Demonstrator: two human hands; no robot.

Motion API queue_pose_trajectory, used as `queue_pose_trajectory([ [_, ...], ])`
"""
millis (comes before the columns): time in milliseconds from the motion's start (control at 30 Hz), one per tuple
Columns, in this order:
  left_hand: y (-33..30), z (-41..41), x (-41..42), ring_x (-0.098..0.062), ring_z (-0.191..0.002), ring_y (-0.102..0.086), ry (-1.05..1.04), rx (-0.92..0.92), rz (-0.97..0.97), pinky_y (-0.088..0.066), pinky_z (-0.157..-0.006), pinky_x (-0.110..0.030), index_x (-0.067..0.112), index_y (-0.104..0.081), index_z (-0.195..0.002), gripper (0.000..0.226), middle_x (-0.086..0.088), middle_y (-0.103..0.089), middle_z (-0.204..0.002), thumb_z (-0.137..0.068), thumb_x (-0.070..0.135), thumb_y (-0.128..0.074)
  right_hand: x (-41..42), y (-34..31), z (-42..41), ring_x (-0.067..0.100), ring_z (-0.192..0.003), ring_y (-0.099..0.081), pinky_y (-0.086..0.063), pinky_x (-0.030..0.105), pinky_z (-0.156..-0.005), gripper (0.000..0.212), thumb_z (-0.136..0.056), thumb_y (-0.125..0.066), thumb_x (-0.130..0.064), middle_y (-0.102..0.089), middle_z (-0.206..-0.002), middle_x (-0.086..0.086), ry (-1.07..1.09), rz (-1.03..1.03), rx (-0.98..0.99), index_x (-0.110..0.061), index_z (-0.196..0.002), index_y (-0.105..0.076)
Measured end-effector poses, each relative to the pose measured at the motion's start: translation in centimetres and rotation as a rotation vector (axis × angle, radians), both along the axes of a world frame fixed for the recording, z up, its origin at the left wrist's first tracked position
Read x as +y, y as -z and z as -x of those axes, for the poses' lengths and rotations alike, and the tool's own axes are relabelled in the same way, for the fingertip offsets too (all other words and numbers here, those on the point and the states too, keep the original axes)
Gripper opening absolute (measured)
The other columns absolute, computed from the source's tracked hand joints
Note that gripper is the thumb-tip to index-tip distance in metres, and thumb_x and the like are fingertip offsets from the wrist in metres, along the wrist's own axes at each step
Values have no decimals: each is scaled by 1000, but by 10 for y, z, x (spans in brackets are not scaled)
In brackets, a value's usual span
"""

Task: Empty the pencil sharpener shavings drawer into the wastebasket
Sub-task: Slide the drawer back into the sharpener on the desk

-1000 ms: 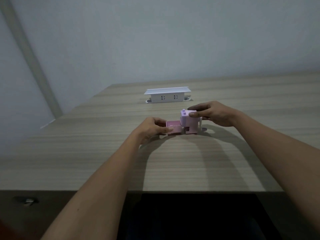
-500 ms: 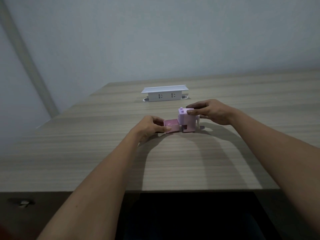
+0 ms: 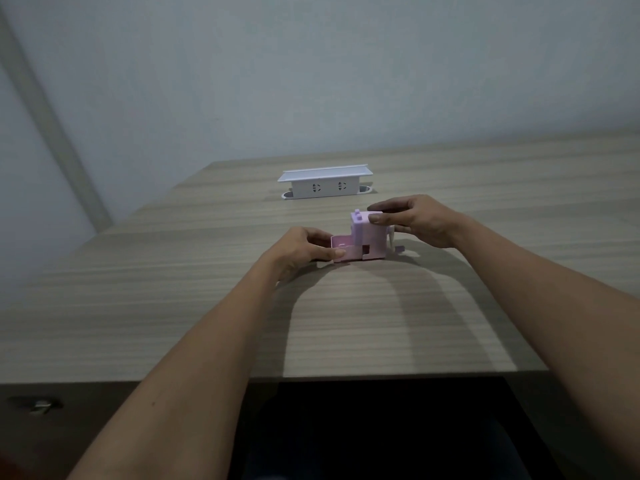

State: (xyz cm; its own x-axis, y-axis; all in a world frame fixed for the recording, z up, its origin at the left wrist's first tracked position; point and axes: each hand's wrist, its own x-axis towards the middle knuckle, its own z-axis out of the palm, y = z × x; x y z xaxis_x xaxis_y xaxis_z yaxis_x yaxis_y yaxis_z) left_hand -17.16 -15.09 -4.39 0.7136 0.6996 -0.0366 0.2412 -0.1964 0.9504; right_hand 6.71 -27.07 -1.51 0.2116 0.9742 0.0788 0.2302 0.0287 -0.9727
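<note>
The small pale-pink plastic shavings drawer (image 3: 343, 250) sticks partway out of the left side of the boxy lilac plastic pencil sharpener (image 3: 369, 237), which stands on the wood-grain bench (image 3: 207, 306) between the two hands. Whether the drawer holds any shavings is too dim to tell, and its left end is hidden behind fingers. The left hand (image 3: 301, 252) is closed on that end, thumb on the near face. The right hand (image 3: 414, 220) grips the sharpener's top from the right, covering its far side; a crank (image 3: 396, 245) shows below the palm. Farther back sits a white rectangular socket box (image 3: 325, 183).
</note>
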Motion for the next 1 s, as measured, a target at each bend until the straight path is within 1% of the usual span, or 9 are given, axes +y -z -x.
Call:
queue_pose_trajectory([
  [167, 5, -15, -10, -17, -77, -70, 7, -56, 11, -57, -74, -25, 3, -73, -109, 37, -10, -76, -93, -74, 6, -85, 1, 3, 2, 14, -118, -66, -50, 24, -91, 48, -81, -81, -16, -73, -123, 5, 14, -11, 13, -6, -126, -69],
  [300, 6, -30, -18, -15, -77, -70, 33, -48, -32, -56, -71, -23, 3, -73, -113, 45, -15, -77, -102, -72, 14, -88, 4, 8, 1, 19, -120, -66, -48, 38, -106, 58, -66, -90, -31, -76, -119, 3, 29, -41, 8, -11, -118, -74],
  [433, 8, -34, -14, -21, -92, -73, 51, -40, -38, -58, -80, -29, 8, -70, -120, 57, -11, -76, -109, -68, 21, -91, 1, 13, 3, 20, -117, -68, -52, 36, -102, 61, -68, -89, -32, -76, -118, 4, 61, -96, -19, -10, -122, -72],
  [533, 8, -32, -13, -21, -94, -73, 12, -101, -61, -59, -75, -29, 16, -62, -133, 72, -5, -68, -124, -68, 29, -91, -7, 15, 5, 15, -111, -69, -54, 28, -95, 54, -77, -84, -25, -75, -116, 1, 69, -108, -53, -11, -127, -68],
  [667, 4, -30, -20, -5, -73, -69, 5, -178, -99, -55, -67, -30, 18, -65, -132, 58, -1, -73, -119, -78, 26, -84, -13, 26, 7, 15, -101, -72, -57, 29, -80, 50, -77, -85, -19, -77, -111, 3, 43, -80, -57, -12, -124, -70],
  [767, 5, -34, -20, -7, -81, -70, -1, -201, -93, -54, -67, -29, 17, -68, -129, 52, -2, -75, -116, -80, 25, -83, -10, 33, 8, 11, -85, -73, -56, 25, -70, 43, -76, -84, -8, -79, -96, 2, 37, -55, -13, -9, -118, -73],
  [867, 3, -41, -13, -13, -89, -71, -16, -212, -100, -56, -68, -27, 16, -67, -131, 56, -5, -74, -119, -79, 23, -84, -4, 28, 4, 10, -83, -73, -57, 22, -70, 39, -78, -81, -3, -79, -92, 0, 37, -59, -14, -8, -115, -74],
  [933, -1, -46, -7, -14, -97, -71, -22, -212, -133, -57, -73, -24, 12, -64, -134, 58, -4, -72, -122, -80, 19, -83, 4, 25, -2, 12, -88, -73, -58, 27, -79, 41, -77, -82, -5, -80, -96, 0, 42, -65, -49, -10, -117, -74],
  [1000, -6, -52, 0, -6, -90, -72, -26, -224, -160, -56, -71, -16, 8, -64, -133, 53, -3, -72, -119, -82, 13, -80, 12, 22, -8, 15, -93, -71, -58, 28, -81, 48, -76, -82, -3, -78, -105, 4, 44, -75, -54, -9, -123, -70],
])
